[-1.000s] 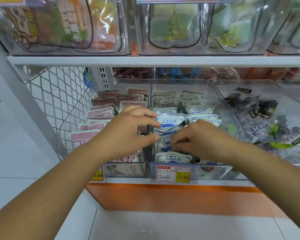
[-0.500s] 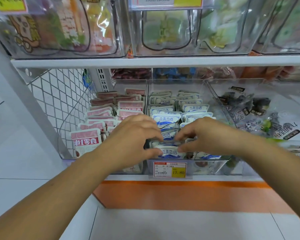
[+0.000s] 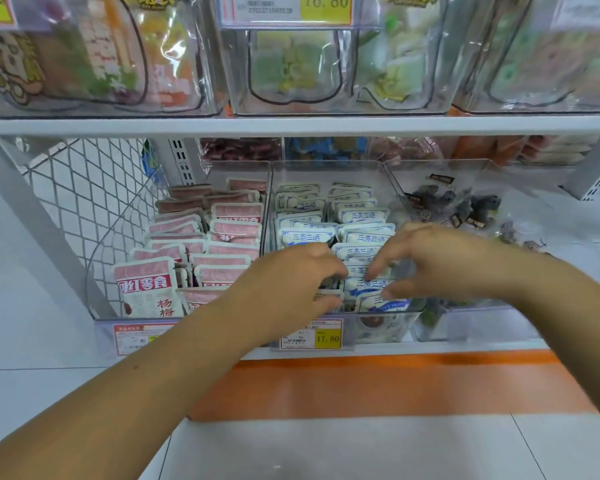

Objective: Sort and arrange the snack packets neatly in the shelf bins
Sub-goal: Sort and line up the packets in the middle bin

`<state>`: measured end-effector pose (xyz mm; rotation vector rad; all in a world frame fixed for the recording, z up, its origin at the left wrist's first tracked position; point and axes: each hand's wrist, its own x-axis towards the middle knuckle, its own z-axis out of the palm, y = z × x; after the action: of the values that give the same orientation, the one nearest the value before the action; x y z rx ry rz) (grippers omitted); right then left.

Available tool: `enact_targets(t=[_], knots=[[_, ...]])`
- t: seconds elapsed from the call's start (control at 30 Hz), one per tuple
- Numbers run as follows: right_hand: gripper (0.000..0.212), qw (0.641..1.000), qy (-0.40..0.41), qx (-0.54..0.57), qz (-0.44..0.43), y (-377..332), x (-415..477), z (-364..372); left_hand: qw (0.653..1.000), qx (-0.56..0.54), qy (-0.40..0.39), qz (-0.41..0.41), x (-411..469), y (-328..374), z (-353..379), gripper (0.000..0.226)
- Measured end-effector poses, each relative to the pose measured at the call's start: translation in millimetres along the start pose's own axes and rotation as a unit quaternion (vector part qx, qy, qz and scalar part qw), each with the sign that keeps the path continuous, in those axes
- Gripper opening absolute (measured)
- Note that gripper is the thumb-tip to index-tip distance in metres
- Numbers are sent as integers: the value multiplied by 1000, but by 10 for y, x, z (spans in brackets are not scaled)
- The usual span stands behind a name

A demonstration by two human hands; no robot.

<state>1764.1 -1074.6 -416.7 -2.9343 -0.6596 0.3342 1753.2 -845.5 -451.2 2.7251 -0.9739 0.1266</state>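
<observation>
The clear middle bin (image 3: pixel 326 166) holds rows of blue-and-white snack packets (image 3: pixel 362 216) standing on edge. My left hand (image 3: pixel 288 282) is at the bin's front left, fingers curled, with thumb and forefinger pinching the edge of a front packet. My right hand (image 3: pixel 430 261) hovers over the front right rows with fingers spread; its fingertips touch a blue-and-white packet (image 3: pixel 369 284) without closing on it. The bin to the left (image 3: pixel 222 168) is filled with pink-and-white packets (image 3: pixel 236 214), and a larger one (image 3: pixel 146 285) stands at its front.
A right-hand bin (image 3: pixel 482 164) holds small dark wrapped snacks (image 3: pixel 454 206). Price tags (image 3: pixel 310 334) hang on the bin fronts. A white shelf board (image 3: pixel 291 125) carries clear bins of large bags above. A wire mesh panel (image 3: pixel 84 202) closes the left side. The orange floor strip (image 3: pixel 378 386) lies below.
Both hands had been pinching one front packet together. My right hand has since lifted and spread its fingers, and the hands have drifted slightly apart.
</observation>
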Motion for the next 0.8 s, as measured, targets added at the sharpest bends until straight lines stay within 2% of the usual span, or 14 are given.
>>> enact_targets(t=[0.1, 0.3, 0.43, 0.53, 0.57, 0.63, 0.7, 0.8], knots=[[27, 996, 52, -68, -28, -80, 46, 113, 999, 7, -39, -11, 38, -32, 53, 32], [19, 991, 113, -65, -44, 36, 41, 119, 998, 21, -54, -30, 41, -117, -24, 22], [22, 986, 105, -124, -45, -48, 119, 229, 998, 41, -48, -16, 28, -99, 3, 27], [19, 997, 55, -46, -25, -82, 52, 90, 998, 13, -61, -9, -38, -124, -36, 41], [17, 998, 52, 10, -14, -81, 17, 24, 998, -11, -54, -16, -66, -144, -70, 45], [14, 990, 113, 79, 0, -50, 13, -64, 999, -50, 14, -17, -103, -216, -132, 43], [19, 985, 169, 20, 8, -24, 116, -45, 994, -25, 107, -5, -109, -342, -165, 38], [29, 983, 160, -87, 15, -58, 296, 94, 991, 26, 130, -27, -97, -549, -157, 43]])
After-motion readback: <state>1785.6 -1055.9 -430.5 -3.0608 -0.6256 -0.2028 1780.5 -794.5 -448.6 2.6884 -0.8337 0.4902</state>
